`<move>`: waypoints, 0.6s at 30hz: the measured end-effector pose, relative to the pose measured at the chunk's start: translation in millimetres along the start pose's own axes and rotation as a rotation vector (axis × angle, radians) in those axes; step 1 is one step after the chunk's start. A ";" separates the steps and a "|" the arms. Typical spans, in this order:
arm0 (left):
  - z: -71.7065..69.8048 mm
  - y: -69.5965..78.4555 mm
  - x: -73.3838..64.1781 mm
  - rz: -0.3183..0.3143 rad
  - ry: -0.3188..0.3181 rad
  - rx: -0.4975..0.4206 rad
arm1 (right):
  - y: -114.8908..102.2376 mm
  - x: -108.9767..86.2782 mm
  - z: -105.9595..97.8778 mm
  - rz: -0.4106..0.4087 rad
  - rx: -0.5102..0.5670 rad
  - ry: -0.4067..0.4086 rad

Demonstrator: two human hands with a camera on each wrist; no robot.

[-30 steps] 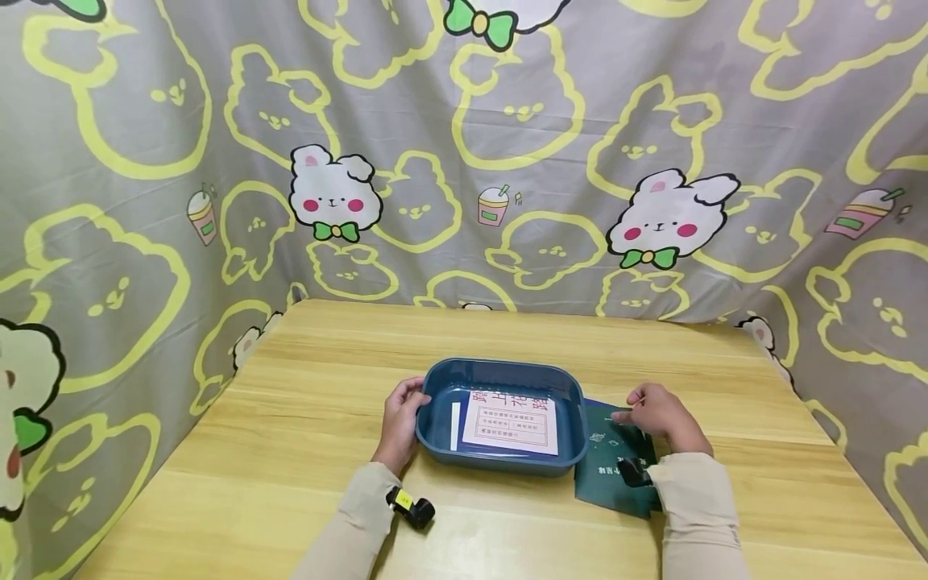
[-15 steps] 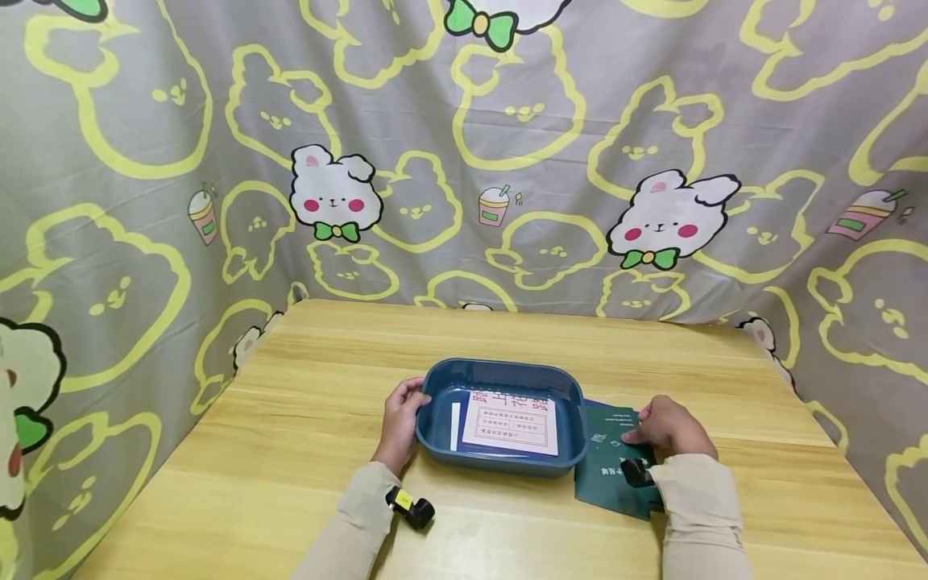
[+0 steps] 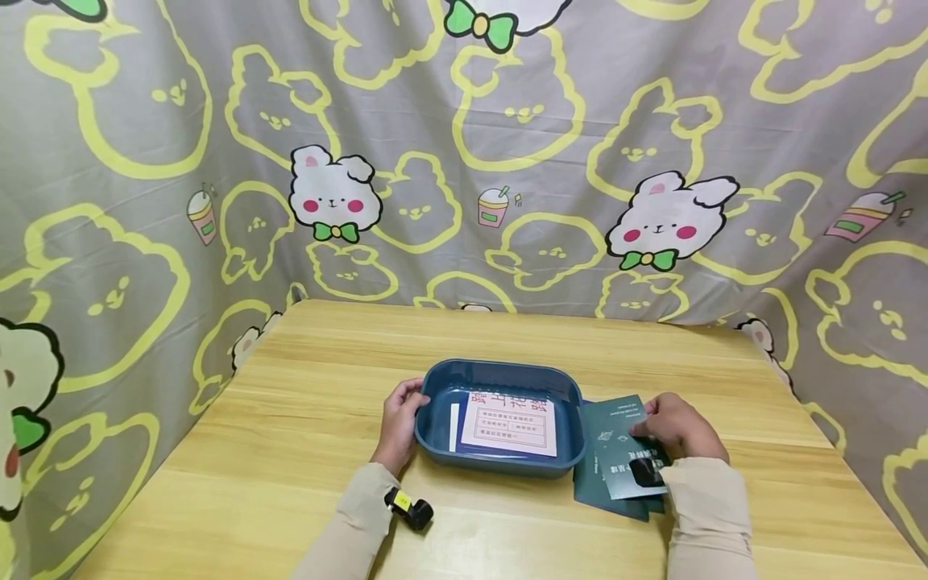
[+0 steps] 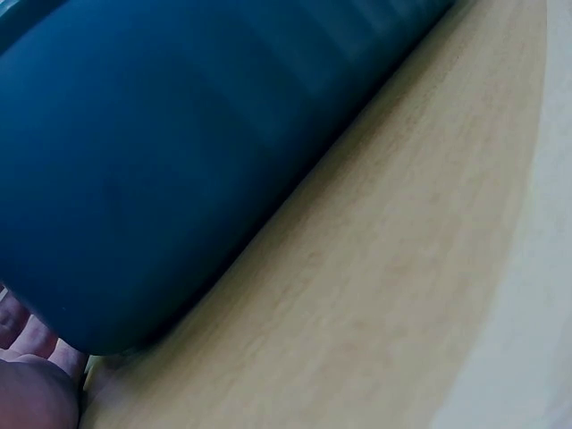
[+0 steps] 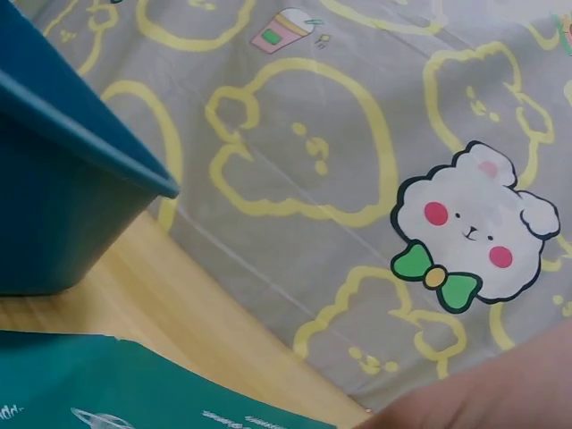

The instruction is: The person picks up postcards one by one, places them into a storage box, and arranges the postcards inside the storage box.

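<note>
A dark blue plastic basin (image 3: 500,466) stands on the table, and my left hand (image 3: 399,419) grips its left end with the thumb at the rim. In the left wrist view a few fingers (image 4: 34,338) show at the basin's (image 4: 179,161) lower corner. Inside the basin lies a white card with red print (image 3: 511,433), over something dark blue and a white strip. To the right, my right hand (image 3: 685,433) pinches the right edge of a green printed card (image 3: 616,415). It is tilted over another green card (image 3: 593,487). The right wrist view shows green card (image 5: 134,384) low down.
The wooden table (image 3: 239,475) runs back to a grey curtain (image 3: 428,105) with cartoon rabbits, which encloses the far side and both flanks. A black wrist camera (image 3: 412,509) sits on the left sleeve, another (image 3: 645,473) on the right.
My right hand has taken hold of the top green card and raised and turned it, uncovering more of the green card beneath. The left hand and basin have barely moved.
</note>
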State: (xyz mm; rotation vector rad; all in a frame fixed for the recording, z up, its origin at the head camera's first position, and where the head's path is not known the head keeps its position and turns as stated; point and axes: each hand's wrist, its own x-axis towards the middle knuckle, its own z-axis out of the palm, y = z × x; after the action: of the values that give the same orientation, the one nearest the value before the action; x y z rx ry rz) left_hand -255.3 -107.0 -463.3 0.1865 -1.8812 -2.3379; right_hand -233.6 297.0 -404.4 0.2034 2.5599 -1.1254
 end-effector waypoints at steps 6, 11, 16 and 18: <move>-1.8 0.8 -0.7 -0.009 0.000 0.014 | -0.8 -3.2 -1.2 -0.046 0.087 0.009; -1.3 1.1 -1.2 -0.006 0.005 0.017 | -1.8 -2.9 -4.9 -0.040 0.084 0.061; -1.4 1.9 -1.9 -0.010 0.000 0.021 | -5.3 -3.3 -8.5 -0.015 0.067 0.111; -1.3 2.0 -1.4 -0.010 0.005 0.020 | -6.7 -3.3 -10.1 -0.013 0.049 0.128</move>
State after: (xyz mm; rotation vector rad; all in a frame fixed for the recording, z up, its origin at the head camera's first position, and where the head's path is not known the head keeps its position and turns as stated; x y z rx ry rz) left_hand -253.7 -108.5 -461.6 0.2042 -1.9066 -2.3234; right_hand -234.8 299.9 -392.2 0.2801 2.6495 -1.2177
